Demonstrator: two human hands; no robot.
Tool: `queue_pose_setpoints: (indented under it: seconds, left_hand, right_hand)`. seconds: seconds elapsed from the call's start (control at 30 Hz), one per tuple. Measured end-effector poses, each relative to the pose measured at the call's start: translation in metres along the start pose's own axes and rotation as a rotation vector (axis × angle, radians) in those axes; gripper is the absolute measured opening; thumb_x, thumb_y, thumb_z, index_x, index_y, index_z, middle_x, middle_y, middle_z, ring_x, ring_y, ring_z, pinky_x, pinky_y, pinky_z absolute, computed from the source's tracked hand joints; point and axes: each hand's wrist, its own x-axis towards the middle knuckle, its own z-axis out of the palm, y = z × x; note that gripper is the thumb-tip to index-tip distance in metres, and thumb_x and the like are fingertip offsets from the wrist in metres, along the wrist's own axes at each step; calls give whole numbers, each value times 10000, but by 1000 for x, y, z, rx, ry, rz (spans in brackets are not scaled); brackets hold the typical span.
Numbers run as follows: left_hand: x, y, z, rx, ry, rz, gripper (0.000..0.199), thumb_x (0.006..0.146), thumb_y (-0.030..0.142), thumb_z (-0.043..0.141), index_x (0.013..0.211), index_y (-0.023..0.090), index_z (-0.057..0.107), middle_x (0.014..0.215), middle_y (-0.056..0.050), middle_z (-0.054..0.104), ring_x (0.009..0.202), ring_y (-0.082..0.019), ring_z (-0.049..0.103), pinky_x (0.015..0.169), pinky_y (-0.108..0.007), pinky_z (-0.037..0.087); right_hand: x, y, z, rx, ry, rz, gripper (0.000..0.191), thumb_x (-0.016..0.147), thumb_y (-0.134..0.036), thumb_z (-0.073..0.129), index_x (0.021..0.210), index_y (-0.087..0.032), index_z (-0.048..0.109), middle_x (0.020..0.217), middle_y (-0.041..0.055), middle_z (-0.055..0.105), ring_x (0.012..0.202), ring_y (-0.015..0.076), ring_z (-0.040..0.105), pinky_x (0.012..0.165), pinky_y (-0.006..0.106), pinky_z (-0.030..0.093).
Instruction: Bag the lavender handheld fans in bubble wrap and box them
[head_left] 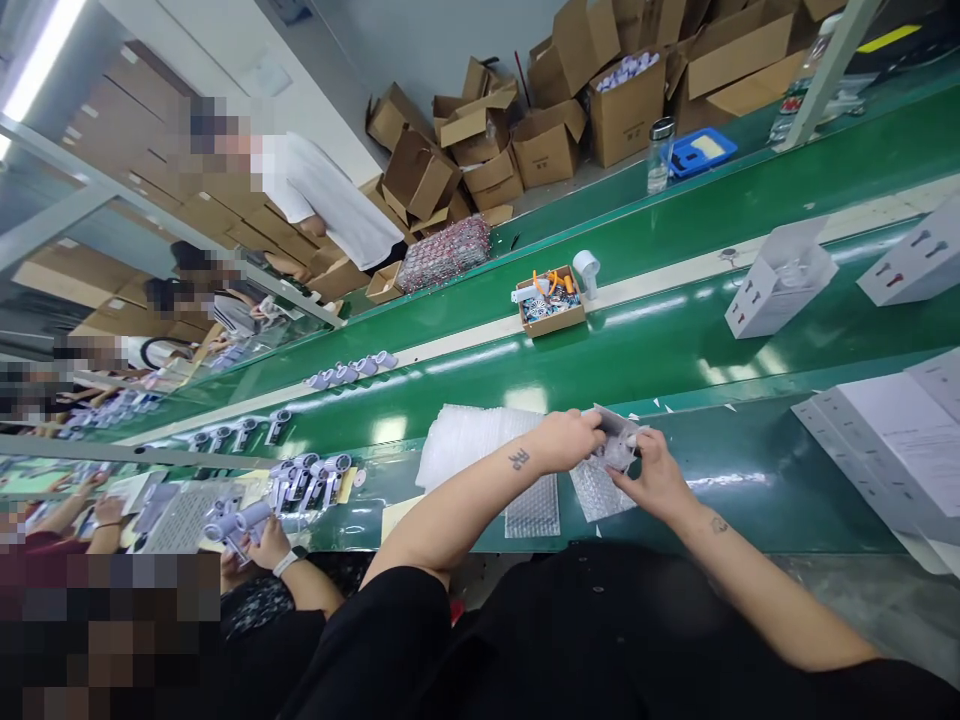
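Observation:
Both my hands are closed on a small bundle in clear bubble wrap (616,440), just above the green bench in front of me. My left hand (574,440) grips its left side with bent fingers, near a greyish flat edge. On the other side, the thumb and fingers of my right hand (660,480) pinch the wrap. What lies inside the bundle cannot be made out. Below it a bubble wrap bag (600,490) lies on the bench. A stack of bubble wrap bags (480,432) sits left of my hands, partly behind my left forearm.
White printed boxes (870,460) stand at right, with an open one (780,285) on the green conveyor (652,345). A small carton of parts (555,318) sits farther back. At left, a co-worker's hand (270,545) holds a hair dryer (240,525) near several others.

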Motion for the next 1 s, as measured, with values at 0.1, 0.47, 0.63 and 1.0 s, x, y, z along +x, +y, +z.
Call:
queue_pose_setpoints:
  seconds: [0.1, 0.47, 0.63, 1.0]
  left_hand:
    - [-11, 1, 7, -61, 40, -65, 376, 851, 505, 477, 950, 180, 637, 938, -74, 575, 895, -221, 550, 739, -317, 469]
    - [10, 41, 41, -180, 144, -568, 312, 910, 318, 383, 947, 149, 642, 948, -128, 580, 954, -268, 513, 737, -370, 478]
    - [-8, 23, 35, -387, 331, -577, 315, 911, 402, 407, 975, 186, 627, 924, -78, 586, 938, -211, 536, 782, -328, 477]
    - [-2, 78, 113, -542, 315, -305, 518, 820, 564, 491, 1254, 281, 471, 1273, -107, 480, 1149, -283, 445, 908, -428, 425]
  right_hand:
    - [4, 0, -2, 26, -44, -28, 529, 729, -286, 658, 1147, -228, 337, 1107, 123, 409, 1031, 281, 492, 814, 476, 504]
    - [0, -7, 1, 75, -119, -46, 549, 783, -242, 604, 1244, -253, 306, 1345, 161, 323, 1258, 300, 376, 900, 497, 480]
    - [36, -17, -22, 27, -158, 25, 436, 735, -233, 619, 1123, -255, 422, 1345, 122, 386, 1192, 288, 457, 833, 448, 519]
    - [209, 102, -70, -45, -174, 85, 586, 596, -203, 695, 1125, -161, 447, 1180, 135, 493, 988, 248, 535, 764, 364, 462]
